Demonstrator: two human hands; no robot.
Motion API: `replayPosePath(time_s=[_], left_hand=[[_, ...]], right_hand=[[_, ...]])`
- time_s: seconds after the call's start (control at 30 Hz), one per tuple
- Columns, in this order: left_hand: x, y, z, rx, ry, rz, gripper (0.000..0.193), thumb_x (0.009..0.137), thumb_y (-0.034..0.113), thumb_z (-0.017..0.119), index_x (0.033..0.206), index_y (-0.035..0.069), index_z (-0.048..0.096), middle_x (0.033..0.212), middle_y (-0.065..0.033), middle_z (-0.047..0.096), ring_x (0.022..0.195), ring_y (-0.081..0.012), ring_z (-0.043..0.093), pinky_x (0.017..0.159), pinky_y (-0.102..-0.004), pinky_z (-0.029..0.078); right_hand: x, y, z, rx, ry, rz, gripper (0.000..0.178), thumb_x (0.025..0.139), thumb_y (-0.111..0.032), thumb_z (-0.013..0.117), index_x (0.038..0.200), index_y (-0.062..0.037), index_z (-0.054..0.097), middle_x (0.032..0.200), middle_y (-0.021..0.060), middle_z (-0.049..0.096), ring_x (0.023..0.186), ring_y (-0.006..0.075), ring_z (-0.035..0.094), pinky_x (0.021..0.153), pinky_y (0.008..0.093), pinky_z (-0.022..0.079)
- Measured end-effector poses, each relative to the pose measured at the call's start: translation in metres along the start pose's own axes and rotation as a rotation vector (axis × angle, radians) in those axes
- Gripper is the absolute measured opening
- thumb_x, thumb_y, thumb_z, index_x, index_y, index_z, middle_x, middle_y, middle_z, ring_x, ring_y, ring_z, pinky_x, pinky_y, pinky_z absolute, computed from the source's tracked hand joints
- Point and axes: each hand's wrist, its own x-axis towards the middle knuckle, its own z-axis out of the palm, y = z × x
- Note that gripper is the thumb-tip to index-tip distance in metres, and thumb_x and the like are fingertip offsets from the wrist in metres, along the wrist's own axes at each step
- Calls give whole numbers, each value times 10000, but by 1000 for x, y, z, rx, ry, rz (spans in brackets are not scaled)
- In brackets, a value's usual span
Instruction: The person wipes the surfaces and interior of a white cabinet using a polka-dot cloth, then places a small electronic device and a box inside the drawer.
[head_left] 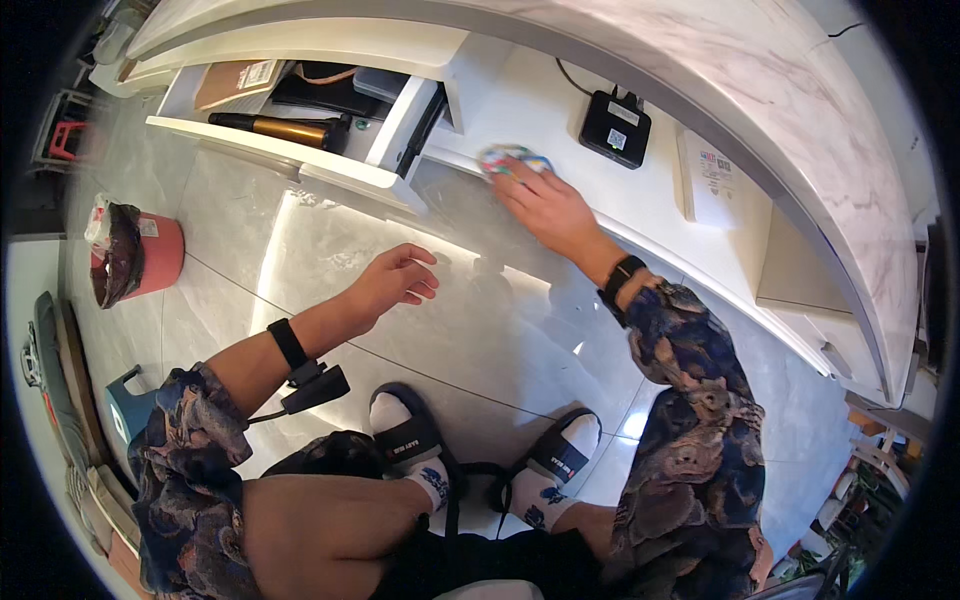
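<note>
My right hand (543, 208) presses a crumpled multicoloured cloth (515, 160) against the front edge of the white cabinet shelf (500, 110). The cloth is slightly blurred, and the fingers lie over part of it. Above the floor, my left hand (393, 283) hangs with loosely bent fingers, apart from one another and with nothing in them. An open white drawer (390, 190) stands pulled out ahead of it, left of the cloth. In the drawer lie a black and gold cylinder (290, 130), a brown notebook or envelope (235, 84) and dark flat items.
On the shelf, right of the cloth, stand a black box with cables (615, 128) and a white box (705, 178). A marble-patterned top (780, 90) overhangs the shelf. A pink bin (158, 255) stands at left on the grey tiles. My slippered feet are below.
</note>
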Motion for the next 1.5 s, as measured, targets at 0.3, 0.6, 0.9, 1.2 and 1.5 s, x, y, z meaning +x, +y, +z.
replayPosePath(time_s=[0.3, 0.6, 0.9, 1.2, 1.5], left_hand=[[14, 10, 14, 47, -68, 5, 236, 888, 143, 507, 1113, 78, 529, 940, -62, 613, 867, -154, 608, 772, -287, 482], [35, -14, -2, 72, -82, 10, 235, 886, 141, 505, 1111, 78, 531, 927, -70, 611, 835, -153, 607, 752, -279, 479], [34, 4, 24, 145, -111, -43, 222, 891, 144, 485, 1099, 84, 533, 921, -67, 604, 861, -154, 597, 768, -282, 476], [41, 2, 26, 102, -137, -65, 211, 897, 131, 481, 1095, 78, 531, 916, -63, 603, 872, -156, 596, 783, -288, 478], [32, -2, 17, 68, -129, -42, 210, 895, 136, 487, 1092, 87, 543, 928, -59, 607, 862, -152, 600, 781, -286, 476]], right_hand=[[-113, 31, -49, 14, -147, 50, 318, 772, -97, 563, 1083, -74, 624, 1150, 23, 556, 1176, 209, 487, 888, 308, 475], [-104, 62, -83, 483, 278, 582, 397, 737, 95, 536, 1087, -61, 638, 1124, 157, 574, 1000, 311, 581, 842, 354, 484], [-177, 44, -58, 436, 130, 525, 435, 699, 43, 589, 1117, -76, 608, 1142, 120, 562, 1013, 317, 544, 883, 369, 468], [-184, 42, -38, 129, -88, 260, 387, 712, -59, 625, 1095, -117, 634, 1126, 28, 596, 1035, 219, 556, 861, 328, 506], [-84, 24, -16, 234, 147, 147, 375, 687, -82, 614, 1061, -90, 646, 1102, 47, 612, 1031, 228, 571, 868, 327, 507]])
